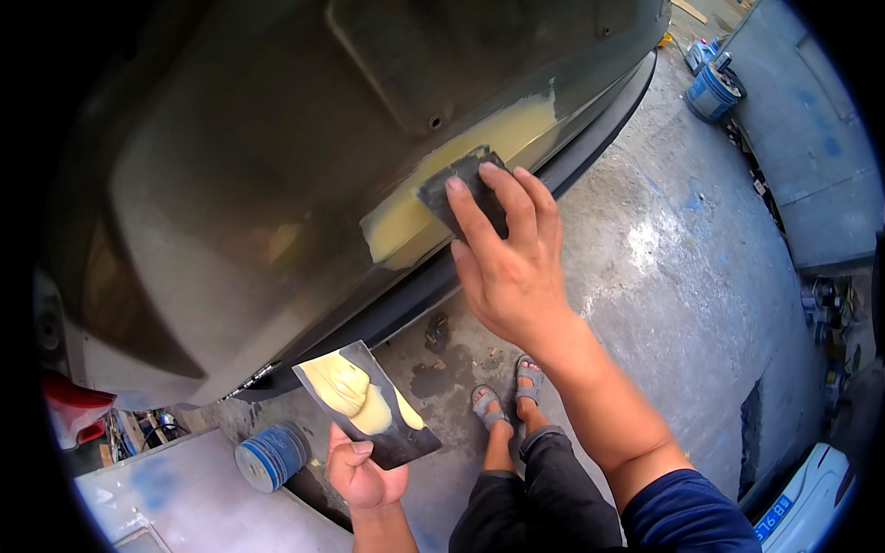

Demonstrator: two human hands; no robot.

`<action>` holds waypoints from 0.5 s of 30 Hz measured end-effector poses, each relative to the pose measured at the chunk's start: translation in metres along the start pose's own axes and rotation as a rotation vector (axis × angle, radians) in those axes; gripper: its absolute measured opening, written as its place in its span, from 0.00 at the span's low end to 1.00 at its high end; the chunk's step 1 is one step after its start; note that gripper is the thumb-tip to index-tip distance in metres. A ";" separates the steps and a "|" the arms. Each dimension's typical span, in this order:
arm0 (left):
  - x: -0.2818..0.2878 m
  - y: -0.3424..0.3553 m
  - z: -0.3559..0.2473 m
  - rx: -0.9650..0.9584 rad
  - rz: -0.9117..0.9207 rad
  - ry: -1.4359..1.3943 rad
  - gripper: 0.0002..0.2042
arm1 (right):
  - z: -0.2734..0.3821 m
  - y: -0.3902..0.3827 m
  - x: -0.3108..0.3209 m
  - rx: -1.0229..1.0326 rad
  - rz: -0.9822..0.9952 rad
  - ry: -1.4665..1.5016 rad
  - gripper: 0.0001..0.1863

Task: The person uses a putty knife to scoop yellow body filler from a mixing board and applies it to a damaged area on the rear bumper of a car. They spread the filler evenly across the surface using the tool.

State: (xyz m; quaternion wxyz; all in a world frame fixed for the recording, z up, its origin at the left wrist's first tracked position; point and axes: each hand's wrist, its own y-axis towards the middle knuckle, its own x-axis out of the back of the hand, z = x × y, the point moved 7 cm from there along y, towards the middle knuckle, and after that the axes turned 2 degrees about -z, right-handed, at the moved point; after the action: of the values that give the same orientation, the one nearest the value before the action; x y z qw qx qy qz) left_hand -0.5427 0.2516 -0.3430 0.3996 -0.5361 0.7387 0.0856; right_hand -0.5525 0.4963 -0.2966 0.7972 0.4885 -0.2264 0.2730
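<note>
1. Navy sleeve (691, 511) and bare right forearm (608, 396): nearest the camera in the head view, entering at lower right and angled up and to the left.
2. Right hand (516, 267): gripping a dark spreader (441, 198), fingertips apart on its face, thumb at its near edge.
3. Yellow patch (406, 230): on a grey-brown body panel (240, 184); long axis slanting from lower left to upper right, roughly along the black strip (604, 129) beside it. Spreader lies across the middle of the patch and appears to rest against it. Of the two hands, the right is nearer; the left is well apart, below.
4. Left hand (369, 479): holding a dark plate (406, 447), thumb on the lower end, other fingers mostly hidden behind. Plate tilted, long axis from upper left to lower right, crosswise to the patch.
5. Pale yellow paste (341, 387): heaped on the plate's upper part, with a streak along its right edge; down and to the left of the right hand. Black strip passes between plate and patch as seen.
6. Obstruction: right hand and spreader cover part of the patch.
7. Surroundings: blue bucket (272, 456) left of the plate; sandalled feet (502, 392) on the concrete floor (664, 286); white vehicle (825, 470) at lower right.
</note>
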 end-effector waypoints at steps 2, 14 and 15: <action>-0.001 0.000 0.002 0.015 0.030 -0.007 0.35 | -0.001 0.008 0.000 0.012 -0.014 0.009 0.30; 0.003 0.002 0.006 0.013 -0.004 0.025 0.35 | 0.004 -0.035 -0.016 0.007 0.130 0.007 0.30; 0.002 0.003 0.006 0.011 -0.006 0.030 0.35 | 0.004 -0.039 -0.012 -0.006 0.147 0.018 0.30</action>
State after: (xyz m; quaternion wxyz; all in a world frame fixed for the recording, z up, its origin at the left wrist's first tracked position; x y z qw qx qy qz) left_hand -0.5423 0.2547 -0.3490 0.3916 -0.5374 0.7434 0.0720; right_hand -0.5366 0.4752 -0.3278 0.7785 0.4655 -0.2555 0.3344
